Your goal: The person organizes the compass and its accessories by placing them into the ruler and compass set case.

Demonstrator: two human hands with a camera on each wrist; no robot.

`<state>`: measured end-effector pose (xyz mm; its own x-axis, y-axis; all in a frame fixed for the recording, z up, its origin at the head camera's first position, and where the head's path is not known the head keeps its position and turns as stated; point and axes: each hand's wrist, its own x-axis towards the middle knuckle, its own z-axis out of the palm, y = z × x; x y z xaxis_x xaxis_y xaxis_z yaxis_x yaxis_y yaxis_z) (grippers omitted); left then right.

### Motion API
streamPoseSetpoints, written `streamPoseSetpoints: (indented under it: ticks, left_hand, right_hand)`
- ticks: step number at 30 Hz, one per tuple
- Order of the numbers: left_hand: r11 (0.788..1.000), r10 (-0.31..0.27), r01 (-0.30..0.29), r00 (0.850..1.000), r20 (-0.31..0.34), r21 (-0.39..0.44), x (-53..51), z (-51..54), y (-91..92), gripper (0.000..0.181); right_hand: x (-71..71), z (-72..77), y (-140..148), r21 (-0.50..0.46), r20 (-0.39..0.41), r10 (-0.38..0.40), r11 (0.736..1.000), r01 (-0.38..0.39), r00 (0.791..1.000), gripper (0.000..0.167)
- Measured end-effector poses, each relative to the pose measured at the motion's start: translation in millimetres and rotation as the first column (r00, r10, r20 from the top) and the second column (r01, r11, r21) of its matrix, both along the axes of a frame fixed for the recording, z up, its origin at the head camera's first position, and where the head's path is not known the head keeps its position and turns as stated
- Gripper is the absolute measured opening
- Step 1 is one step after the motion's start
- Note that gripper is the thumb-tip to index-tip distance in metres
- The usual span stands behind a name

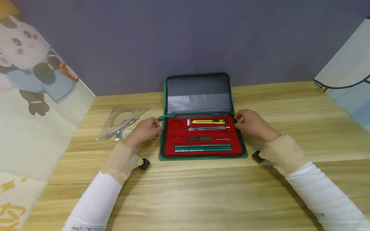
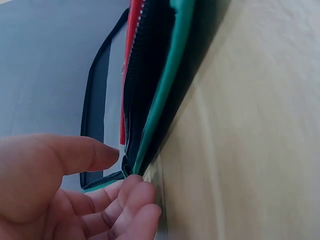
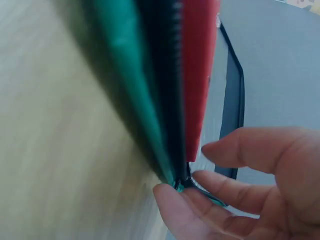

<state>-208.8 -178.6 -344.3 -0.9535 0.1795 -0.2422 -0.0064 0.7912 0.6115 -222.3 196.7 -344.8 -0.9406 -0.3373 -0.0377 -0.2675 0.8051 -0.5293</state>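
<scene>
- Lying unfolded on the tabletop (image 1: 185,192), the green zip case (image 1: 202,158) sits between the two hands, its lid (image 1: 199,85) tilted up by the wall.
- Judging by looks, it should be fairly light: the green cover and dark zip edge seem soft and bendable, while the red insert (image 1: 234,141) looks firmer and keeps its shape.
- The lid's clear inner sheet shines and may be slippery, so its rim is probably the better hold; the base would best be taken by both side edges and kept level.
- Tipping could spill the yellow cutter (image 1: 209,122), the compass (image 1: 208,128) and the green pencils (image 1: 202,149), which lie in the insert; how snugly they fit cannot be told.
- The left grip (image 1: 147,130) is at the left edge near the hinge, thumb parted from loosely bent fingers, fingertips apparently touching the green edge without clenching it.
- The right grip (image 1: 254,125) mirrors it at the right edge: half spread, digits either side of the corner, no firm pinch visible.
</scene>
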Motion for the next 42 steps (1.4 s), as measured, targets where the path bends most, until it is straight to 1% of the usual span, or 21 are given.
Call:
streamPoseSetpoints:
  ticks: [3,6,9,14,18,21,23,27,30,36,38,42]
  left_hand:
    - [1.0,0.006,-0.006,1.0,-0.013,-0.001,1.9,1.2,-1.8,0.017]
    - [0.999,0.02,-0.021,0.999,-0.035,-0.024,3.2,3.1,-6.4,0.018]
    - [0.997,0.033,-0.037,0.998,-0.059,-0.063,2.8,5.5,-12.7,0.021]
    - [0.99,0.045,-0.06,0.992,-0.121,-0.131,-0.6,10.6,-22.3,0.023]
    - [0.986,0.053,-0.074,0.988,-0.143,-0.148,-2.2,15.9,-29.8,0.024]
    - [0.986,0.051,-0.072,0.989,-0.138,-0.153,-1.9,20.0,-35.2,0.026]
    - [0.985,0.046,-0.068,0.989,-0.143,-0.157,-1.7,22.3,-38.6,0.026]
    - [0.982,0.054,-0.083,0.984,-0.167,-0.169,-0.4,25.5,-45.0,0.027]
    - [0.98,0.065,-0.098,0.98,-0.188,-0.172,1.0,26.5,-51.2,0.025]
    - [0.967,0.035,-0.096,0.968,-0.247,-0.237,3.7,26.4,-62.8,0.024]
    - [0.963,0.034,-0.098,0.969,-0.246,-0.251,5.0,25.6,-66.2,0.024]
    - [0.958,0.032,-0.094,0.974,-0.223,-0.27,7.8,23.3,-70.7,0.026]
  right_hand:
    - [0.4,-0.6,1.6,0.021,0.042,-0.002,1.0,0.001,0.999,0.036]
    - [0.2,-1.2,1.0,-0.004,0.099,-0.007,1.0,0.008,0.995,0.042]
    - [-1.3,-1.2,0.9,-0.046,0.177,-0.007,0.999,0.016,0.984,0.047]
    - [-5.6,-0.9,3.6,-0.096,0.252,-0.005,0.995,0.03,0.968,0.051]
    - [-7.3,-4.0,5.3,-0.163,0.278,-0.005,0.985,0.053,0.96,0.05]
    - [-6.7,-6.4,8.6,-0.219,0.296,-0.007,0.973,0.075,0.955,0.048]
    - [-5.8,-7.2,11.5,-0.245,0.308,-0.011,0.965,0.09,0.951,0.048]
    - [-5.4,-7.6,16.4,-0.274,0.318,-0.018,0.955,0.11,0.948,0.044]
    - [-7.6,-8.8,16.7,-0.279,0.318,-0.027,0.953,0.12,0.948,0.043]
    - [-9.7,-13.9,17.1,-0.308,0.335,-0.036,0.94,0.146,0.941,0.045]
    - [-10.3,-15.3,18.5,-0.325,0.341,-0.029,0.934,0.146,0.94,0.046]
    - [-10.5,-15.6,20.4,-0.351,0.349,-0.021,0.924,0.152,0.937,0.045]
